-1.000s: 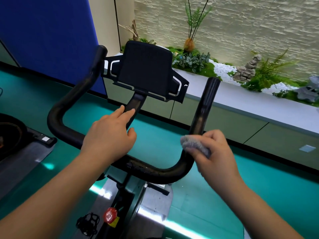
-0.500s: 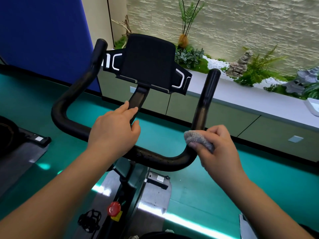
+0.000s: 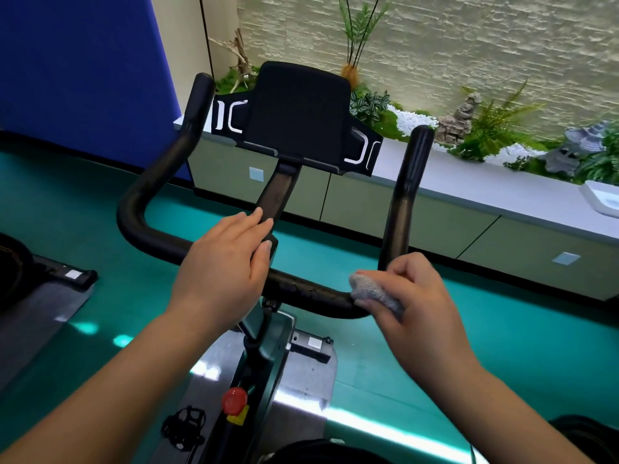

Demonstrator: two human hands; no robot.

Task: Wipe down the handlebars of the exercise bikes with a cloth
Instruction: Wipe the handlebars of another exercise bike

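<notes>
A black U-shaped handlebar [image 3: 311, 293] of an exercise bike fills the middle of the view, with a black tablet holder [image 3: 298, 115] on its stem. My left hand [image 3: 224, 262] rests over the middle of the bar, fingers straight and reaching the stem. My right hand [image 3: 408, 296] grips a small grey cloth [image 3: 371, 291] and presses it on the bar's right bend, below the right upright grip [image 3: 408, 182]. The left upright grip [image 3: 191, 118] is bare.
Below the bar are the bike frame with a red knob [image 3: 234, 400] and a black pedal [image 3: 183, 426]. Another machine's base [image 3: 43, 283] sits at the left. A long planter ledge [image 3: 469, 192] with plants runs behind; the floor is teal.
The view has shifted slightly. My right hand with the cloth has stayed at the right bend of the bar, moving a little along it. My left hand has stayed on the middle.
</notes>
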